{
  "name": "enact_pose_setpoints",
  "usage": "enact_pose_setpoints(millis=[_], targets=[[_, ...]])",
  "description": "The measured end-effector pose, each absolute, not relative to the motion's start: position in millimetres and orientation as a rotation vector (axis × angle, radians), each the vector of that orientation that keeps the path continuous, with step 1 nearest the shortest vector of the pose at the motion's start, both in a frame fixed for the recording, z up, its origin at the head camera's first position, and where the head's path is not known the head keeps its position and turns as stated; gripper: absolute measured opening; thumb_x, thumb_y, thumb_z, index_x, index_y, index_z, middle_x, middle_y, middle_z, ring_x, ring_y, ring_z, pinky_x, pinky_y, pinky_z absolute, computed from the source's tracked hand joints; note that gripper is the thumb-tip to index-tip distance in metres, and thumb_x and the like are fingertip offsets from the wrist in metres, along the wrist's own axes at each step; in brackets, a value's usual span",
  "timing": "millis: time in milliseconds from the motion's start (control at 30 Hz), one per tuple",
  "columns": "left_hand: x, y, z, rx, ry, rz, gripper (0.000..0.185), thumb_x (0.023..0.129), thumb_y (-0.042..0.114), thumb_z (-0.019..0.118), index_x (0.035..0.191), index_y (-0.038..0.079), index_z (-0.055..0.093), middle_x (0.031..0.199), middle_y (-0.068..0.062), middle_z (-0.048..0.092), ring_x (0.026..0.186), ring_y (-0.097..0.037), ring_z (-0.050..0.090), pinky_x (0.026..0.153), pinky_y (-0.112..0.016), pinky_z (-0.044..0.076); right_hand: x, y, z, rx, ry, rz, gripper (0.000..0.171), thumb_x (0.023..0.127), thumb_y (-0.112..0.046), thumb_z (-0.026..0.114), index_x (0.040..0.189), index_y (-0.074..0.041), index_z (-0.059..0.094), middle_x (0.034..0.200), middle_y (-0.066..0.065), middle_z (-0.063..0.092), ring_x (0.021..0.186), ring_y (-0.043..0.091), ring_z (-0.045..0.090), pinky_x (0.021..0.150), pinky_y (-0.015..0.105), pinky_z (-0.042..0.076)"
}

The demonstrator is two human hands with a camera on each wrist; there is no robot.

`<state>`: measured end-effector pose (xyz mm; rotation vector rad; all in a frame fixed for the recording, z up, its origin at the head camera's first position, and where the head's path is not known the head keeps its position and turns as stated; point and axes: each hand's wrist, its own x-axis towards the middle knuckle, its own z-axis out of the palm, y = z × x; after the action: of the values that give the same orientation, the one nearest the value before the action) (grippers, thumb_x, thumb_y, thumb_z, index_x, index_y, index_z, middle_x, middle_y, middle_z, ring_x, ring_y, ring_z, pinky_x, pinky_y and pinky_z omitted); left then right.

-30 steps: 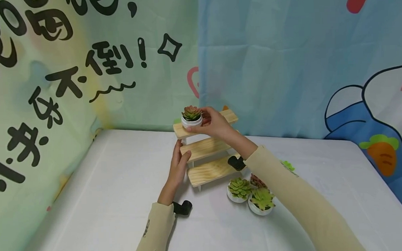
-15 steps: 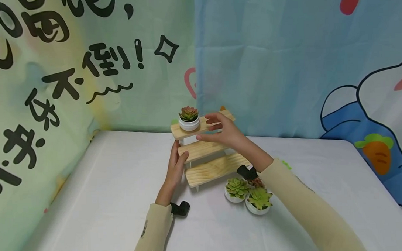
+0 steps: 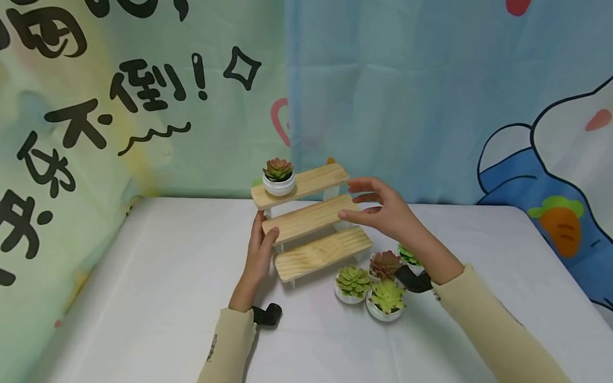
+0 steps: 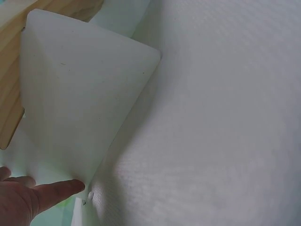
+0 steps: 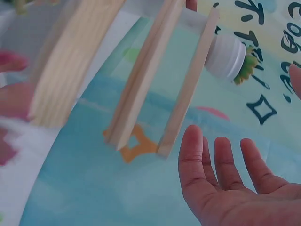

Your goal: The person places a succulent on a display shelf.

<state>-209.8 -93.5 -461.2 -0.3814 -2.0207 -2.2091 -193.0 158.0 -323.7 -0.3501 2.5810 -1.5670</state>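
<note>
Shelf rack (image 3: 307, 219): standing near the table's (image 3: 153, 309) far edge, its boards running left to right.
Left hand (image 3: 260, 252): its fingers are pinching the middle board's left end.
Right hand (image 3: 385, 214): being held spread and empty just off the right end.
Potted plant (image 3: 278, 176): sitting on the top board's left end.

The three-tier shelf (image 3: 307, 214) is pale, grained wood on white supports. On its top step, a reddish-green succulent (image 3: 278, 170) sits in a white pot. The table (image 3: 138, 310) is white. Both sleeves (image 3: 494, 331) are beige. The backdrop (image 3: 409, 86) is blue with a cartoon carrot.
</note>
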Motion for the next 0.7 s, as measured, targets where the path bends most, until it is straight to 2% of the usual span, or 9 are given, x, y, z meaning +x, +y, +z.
enact_pose_setpoints(millis=[233, 400, 700], targets=[[-210, -94, -461, -0.377, -2.035, -2.201, 0.063, 0.099, 0.012, 0.041, 0.155, 0.000, 0.014, 0.131, -0.023, 0.038, 0.113, -0.021, 0.045, 0.093, -0.025, 0.039, -175, 185, -331, -0.277, 2.614, -1.561, 0.067, 0.089, -0.026, 0.073, 0.145, -0.009, 0.041, 0.143, 0.015, 0.044, 0.128, 0.033, 0.044, 0.101, 0.050, 0.039], [-210, -94, -461, -0.384, -2.019, -2.210, 0.064, 0.100, 0.012, 0.041, 0.155, 0.000, 0.012, 0.133, -0.023, 0.036, 0.115, -0.024, 0.045, 0.094, -0.026, 0.039, -168, 203, -339, -0.231, 2.682, -1.505, 0.068, 0.090, -0.028, 0.072, 0.146, -0.007, 0.040, 0.142, 0.017, 0.044, 0.129, 0.034, 0.043, 0.100, 0.047, 0.038], [-209, -93, -460, -0.359, -2.042, -2.206, 0.065, 0.100, 0.014, 0.041, 0.155, -0.001, 0.010, 0.135, -0.024, 0.034, 0.117, -0.028, 0.044, 0.096, -0.030, 0.039, -155, 234, -353, -0.148, 2.751, -1.465, 0.063, 0.092, -0.026, 0.069, 0.145, -0.004, 0.041, 0.140, 0.019, 0.045, 0.126, 0.033, 0.044, 0.087, 0.020, 0.042]])
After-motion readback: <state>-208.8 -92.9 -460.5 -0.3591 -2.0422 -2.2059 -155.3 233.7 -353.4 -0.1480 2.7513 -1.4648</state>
